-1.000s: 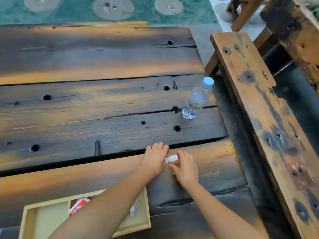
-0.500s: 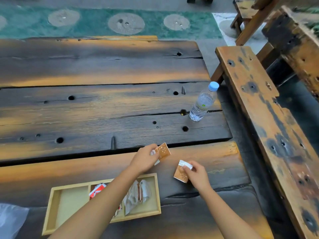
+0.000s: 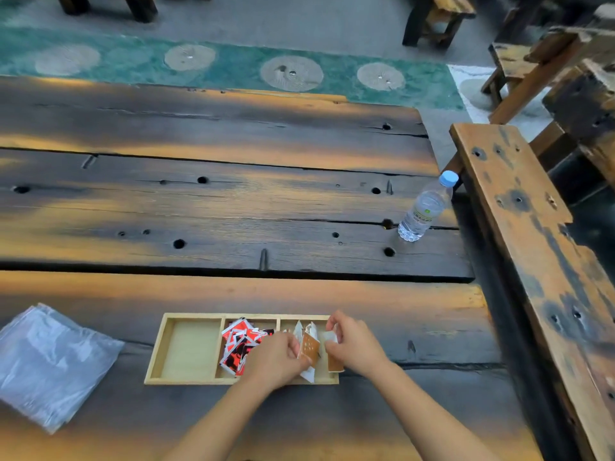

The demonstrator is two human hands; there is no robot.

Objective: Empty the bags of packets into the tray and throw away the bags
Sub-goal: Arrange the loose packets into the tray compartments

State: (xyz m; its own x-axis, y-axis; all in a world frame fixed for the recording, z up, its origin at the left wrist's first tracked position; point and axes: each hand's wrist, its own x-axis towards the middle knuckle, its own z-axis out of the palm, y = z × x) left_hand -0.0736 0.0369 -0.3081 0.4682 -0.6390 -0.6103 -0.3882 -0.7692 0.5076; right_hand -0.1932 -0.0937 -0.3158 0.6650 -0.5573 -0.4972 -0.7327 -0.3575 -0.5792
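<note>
On the dark plank table (image 3: 233, 207), the three-part wooden tray (image 3: 156, 347) sits at 6 o'clock, where the left hand (image 3: 276, 362) and right hand (image 3: 354, 347) each pinch a brown packet (image 3: 309, 347) over its right compartment, red packets (image 3: 238, 344) filling the middle, clear plastic bags (image 3: 50, 361) at 8 o'clock.

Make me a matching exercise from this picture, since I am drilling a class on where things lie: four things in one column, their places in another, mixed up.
Things:
1. water bottle
2. plastic bags
3. red packets
4. brown packet in the left hand

Places:
A. middle compartment of the tray
B. over the tray's right compartment
C. flat on the table, left of the tray
D. upright near the table's right edge

Pairs: 1-D, 2-C, 3-A, 4-B
</note>
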